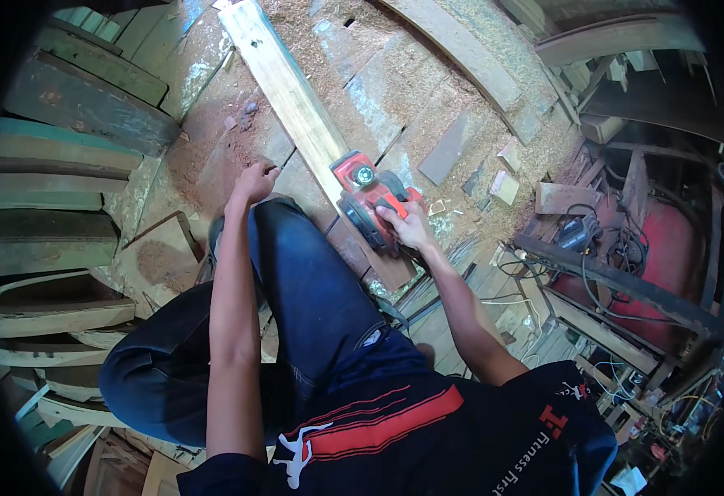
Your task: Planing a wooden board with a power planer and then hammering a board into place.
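Observation:
A long pale wooden board (283,87) runs from the top edge down toward the middle. On its near end sits a red and black electric planer (364,177). My right hand (412,227) is wrapped round the planer's handle. My left hand (254,182) hovers above my knee, left of the board, its fingers curled loosely with nothing seen in them. It touches neither the board nor the planer.
Wood shavings cover the plank floor. Stacked timber (56,178) lines the left side. A curved wooden piece (469,62) lies at upper right, with a short offcut (445,153) below it. A red tank (664,264) in a metal frame and cables stand at right.

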A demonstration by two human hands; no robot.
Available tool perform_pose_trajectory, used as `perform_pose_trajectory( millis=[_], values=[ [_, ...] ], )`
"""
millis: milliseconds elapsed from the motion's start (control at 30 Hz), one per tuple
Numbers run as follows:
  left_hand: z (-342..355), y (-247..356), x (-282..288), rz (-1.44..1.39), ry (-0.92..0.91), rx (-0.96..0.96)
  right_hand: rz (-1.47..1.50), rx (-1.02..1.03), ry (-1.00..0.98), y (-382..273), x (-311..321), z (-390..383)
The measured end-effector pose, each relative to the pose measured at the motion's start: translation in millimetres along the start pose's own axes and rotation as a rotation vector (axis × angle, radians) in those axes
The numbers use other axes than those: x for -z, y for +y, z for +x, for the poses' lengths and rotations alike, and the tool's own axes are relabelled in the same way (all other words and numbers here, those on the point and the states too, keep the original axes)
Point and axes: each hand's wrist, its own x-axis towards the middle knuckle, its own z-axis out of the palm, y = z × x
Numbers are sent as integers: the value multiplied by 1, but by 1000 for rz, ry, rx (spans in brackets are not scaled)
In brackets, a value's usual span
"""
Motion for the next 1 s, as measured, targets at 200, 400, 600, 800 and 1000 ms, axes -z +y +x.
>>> perform_pose_trajectory(
  millis=[200, 400, 600, 800, 1000],
  values=[
    [-5, 0, 15, -29, 26, 65, 101, 12, -4, -4, -1, 6],
    [3, -12, 9, -127, 54, 33, 100, -12, -12, -13, -2, 11],
    [6, -13, 7, -144, 59, 33, 140, -26, -25, -15, -2, 18],
    [3, -16, 9, -158, 76, 65, 129, -25, -19, -22, -5, 27],
    [-4, -15, 15, -147, 57, 53, 133, -36, -14, -38, -9, 34]
  ],
)
